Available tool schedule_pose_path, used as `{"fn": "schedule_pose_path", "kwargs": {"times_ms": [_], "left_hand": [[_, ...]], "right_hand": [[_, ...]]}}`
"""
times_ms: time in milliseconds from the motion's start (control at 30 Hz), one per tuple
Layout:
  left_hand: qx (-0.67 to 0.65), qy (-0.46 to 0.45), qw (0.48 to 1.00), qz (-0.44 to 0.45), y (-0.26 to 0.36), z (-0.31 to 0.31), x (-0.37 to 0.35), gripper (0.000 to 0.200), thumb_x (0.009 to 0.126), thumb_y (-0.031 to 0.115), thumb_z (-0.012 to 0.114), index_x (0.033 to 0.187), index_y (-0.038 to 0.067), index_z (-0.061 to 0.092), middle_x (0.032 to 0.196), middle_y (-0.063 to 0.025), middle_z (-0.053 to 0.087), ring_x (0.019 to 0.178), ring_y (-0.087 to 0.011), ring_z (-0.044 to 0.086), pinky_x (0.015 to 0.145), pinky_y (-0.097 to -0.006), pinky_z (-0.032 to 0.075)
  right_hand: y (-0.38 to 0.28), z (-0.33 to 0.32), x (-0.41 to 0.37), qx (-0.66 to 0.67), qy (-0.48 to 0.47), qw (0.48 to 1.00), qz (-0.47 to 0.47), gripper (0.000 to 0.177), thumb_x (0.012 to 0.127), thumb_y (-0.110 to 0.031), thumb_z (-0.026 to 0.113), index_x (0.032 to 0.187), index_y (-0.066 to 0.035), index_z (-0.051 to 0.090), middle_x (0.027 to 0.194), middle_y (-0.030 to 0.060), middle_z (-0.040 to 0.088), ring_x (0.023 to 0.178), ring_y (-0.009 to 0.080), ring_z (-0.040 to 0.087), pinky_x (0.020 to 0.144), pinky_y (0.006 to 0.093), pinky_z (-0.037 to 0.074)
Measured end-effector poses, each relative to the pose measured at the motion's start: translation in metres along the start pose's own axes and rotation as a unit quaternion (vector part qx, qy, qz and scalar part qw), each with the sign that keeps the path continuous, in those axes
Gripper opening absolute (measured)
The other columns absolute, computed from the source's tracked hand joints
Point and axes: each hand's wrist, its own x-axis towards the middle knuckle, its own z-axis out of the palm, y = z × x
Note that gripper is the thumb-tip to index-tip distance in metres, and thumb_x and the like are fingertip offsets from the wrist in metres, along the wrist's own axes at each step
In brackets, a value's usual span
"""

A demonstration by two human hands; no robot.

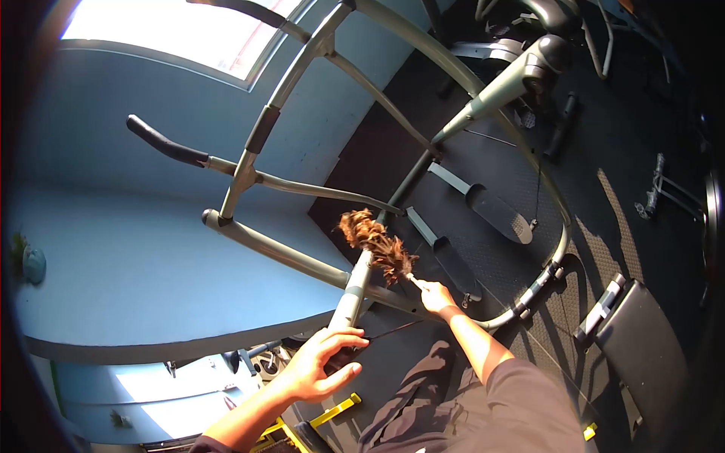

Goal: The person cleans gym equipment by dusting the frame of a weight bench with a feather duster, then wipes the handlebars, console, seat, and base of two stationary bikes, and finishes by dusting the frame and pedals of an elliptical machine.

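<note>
My right hand grips the thin handle of a brown feather duster, whose feathers rest against a grey tube of the elliptical trainer. My left hand wraps loosely around the lower end of another grey bar of the same machine, near a black cable. The machine's black-padded handlebar sticks out up to the left, and its two foot pedals lie lower right on the floor side.
A blue wall and bright window lie left. The floor is dark rubber matting. A black bench pad sits right, more gym equipment beyond it, and a yellow frame below my left hand.
</note>
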Motion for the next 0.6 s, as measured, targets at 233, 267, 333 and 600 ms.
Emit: {"fn": "schedule_pose_path", "kwargs": {"times_ms": [233,267,333,600], "left_hand": [[-0.031,0.003,0.999,-0.032,-0.005,-0.004,0.006,0.038,0.082,0.013,0.073,0.119,0.007,0.066,0.131,-0.0142,0.060,0.117,-0.0340,0.057,0.100,-0.0455,0.043],[-0.026,-0.001,0.999,-0.032,-0.008,-0.004,0.006,0.038,0.081,0.012,0.073,0.119,0.008,0.067,0.132,-0.0141,0.060,0.118,-0.0342,0.057,0.101,-0.0459,0.043],[-0.050,0.011,0.998,-0.042,-0.005,-0.004,0.011,0.041,0.078,0.012,0.072,0.119,0.008,0.067,0.130,-0.0131,0.064,0.119,-0.0326,0.059,0.100,-0.0445,0.042],[-0.088,0.027,0.989,-0.114,-0.003,-0.007,0.015,0.032,0.073,0.009,0.069,0.104,0.010,0.070,0.124,-0.0178,0.067,0.122,-0.0396,0.059,0.114,-0.0599,0.022]], "right_hand": [[0.041,0.034,0.151,0.007,0.009,0.998,0.066,0.036,0.090,-0.015,0.052,0.120,-0.018,0.071,0.112,0.0186,0.070,0.107,0.0373,0.067,0.091,0.0434,0.053],[0.042,0.037,0.169,-0.008,0.003,0.998,0.064,0.033,0.090,-0.015,0.054,0.118,-0.016,0.072,0.111,0.0192,0.070,0.106,0.0372,0.067,0.090,0.0435,0.053],[0.045,0.044,0.203,-0.023,-0.003,0.992,0.121,0.031,0.089,-0.014,0.056,0.115,-0.013,0.072,0.108,0.0202,0.071,0.103,0.0368,0.069,0.086,0.0435,0.055],[0.075,0.099,0.298,0.162,-0.029,0.952,0.257,0.019,0.092,-0.004,0.051,0.074,-0.007,0.053,0.055,0.0077,0.050,0.037,0.0199,0.045,0.034,0.0377,0.034]]}}
